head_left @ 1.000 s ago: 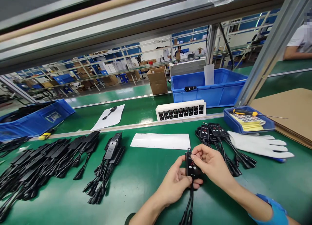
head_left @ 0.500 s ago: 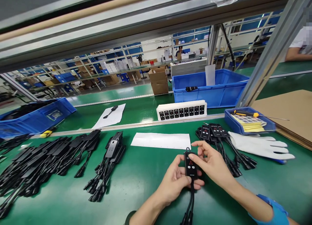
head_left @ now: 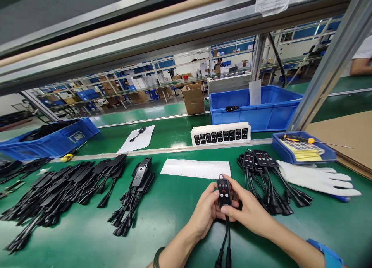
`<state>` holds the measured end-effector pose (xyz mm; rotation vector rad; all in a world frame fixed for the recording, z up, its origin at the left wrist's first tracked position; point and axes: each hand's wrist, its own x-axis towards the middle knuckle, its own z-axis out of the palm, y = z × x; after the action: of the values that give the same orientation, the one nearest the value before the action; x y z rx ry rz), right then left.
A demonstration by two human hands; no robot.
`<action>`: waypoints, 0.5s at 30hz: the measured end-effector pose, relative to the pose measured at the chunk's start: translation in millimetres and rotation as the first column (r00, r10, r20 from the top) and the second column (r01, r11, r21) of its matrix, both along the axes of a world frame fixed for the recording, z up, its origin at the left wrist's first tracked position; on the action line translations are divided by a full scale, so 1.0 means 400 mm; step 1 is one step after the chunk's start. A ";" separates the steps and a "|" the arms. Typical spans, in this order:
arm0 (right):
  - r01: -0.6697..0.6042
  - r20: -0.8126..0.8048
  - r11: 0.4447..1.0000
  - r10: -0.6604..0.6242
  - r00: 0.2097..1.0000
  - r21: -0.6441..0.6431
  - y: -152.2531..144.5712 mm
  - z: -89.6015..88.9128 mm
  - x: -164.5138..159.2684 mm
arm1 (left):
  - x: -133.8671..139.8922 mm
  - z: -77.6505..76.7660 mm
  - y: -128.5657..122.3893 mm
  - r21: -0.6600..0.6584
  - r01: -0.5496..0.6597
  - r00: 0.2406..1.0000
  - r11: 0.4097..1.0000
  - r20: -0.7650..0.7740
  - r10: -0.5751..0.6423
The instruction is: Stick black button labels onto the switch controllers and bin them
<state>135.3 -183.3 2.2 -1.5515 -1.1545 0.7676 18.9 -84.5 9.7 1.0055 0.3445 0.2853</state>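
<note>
A small black controller (head_left: 224, 196) with two pale buttons, red markings and two cables hanging from its lower end is held between both hands above the bench. My left hand (head_left: 207, 208) is closed on its left side, thumb on the front edge. Closed on the right side is my right hand (head_left: 245, 206), its thumb at the lower front corner. To the right lies a pile of similar controllers (head_left: 258, 161) with labelled faces. A smaller stack of controllers (head_left: 141, 179) rests at the left, the top one showing a grey clip. Behind the hands lies a white paper strip (head_left: 194, 168).
Many black cabled units (head_left: 66, 182) cover the left bench. A white holder (head_left: 221, 133) with label pieces stands ahead, before a blue bin (head_left: 250, 117). At right are a small blue tray (head_left: 305, 148) with a screwdriver and a white glove (head_left: 318, 179). A metal post (head_left: 322, 62) rises there.
My right hand has moved from the controller's upper face down to its right side, thumb now at the lower corner. My left thumb has shifted up. The view has turned slightly left.
</note>
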 end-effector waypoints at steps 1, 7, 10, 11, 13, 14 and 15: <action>0.005 0.019 1.000 -0.006 1.000 0.012 0.000 -0.002 0.003 | 0.001 -0.005 0.000 0.009 0.006 1.000 1.000 -0.018 -0.005; 0.048 0.107 0.999 -0.051 0.993 0.025 0.005 -0.017 0.000 | 0.003 -0.032 -0.008 0.244 0.036 0.998 0.969 -0.061 -0.022; 0.066 0.177 0.997 -0.071 0.982 0.038 0.007 -0.036 -0.004 | 0.003 -0.043 -0.014 0.267 0.030 0.999 0.963 -0.049 -0.017; 0.079 0.208 0.995 -0.090 0.974 0.061 0.005 -0.046 -0.001 | 0.005 -0.051 -0.015 0.252 0.027 0.999 0.967 -0.044 -0.016; 0.110 0.260 0.987 -0.138 0.956 0.120 -0.001 -0.072 0.011 | 0.014 -0.073 -0.015 0.235 0.006 0.999 0.972 -0.048 0.006; 0.125 0.279 0.982 -0.161 0.947 0.144 -0.005 -0.087 0.019 | 0.019 -0.088 -0.013 0.242 -0.016 0.998 0.970 -0.057 0.031; 0.138 0.303 0.979 -0.179 0.936 0.152 -0.006 -0.102 0.028 | 0.026 -0.103 -0.009 0.258 -0.050 0.995 0.965 -0.072 0.071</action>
<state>146.5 -185.9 -38.6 -1.6745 -1.2628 0.3362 29.2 -88.3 -31.4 1.2648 0.4193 0.3515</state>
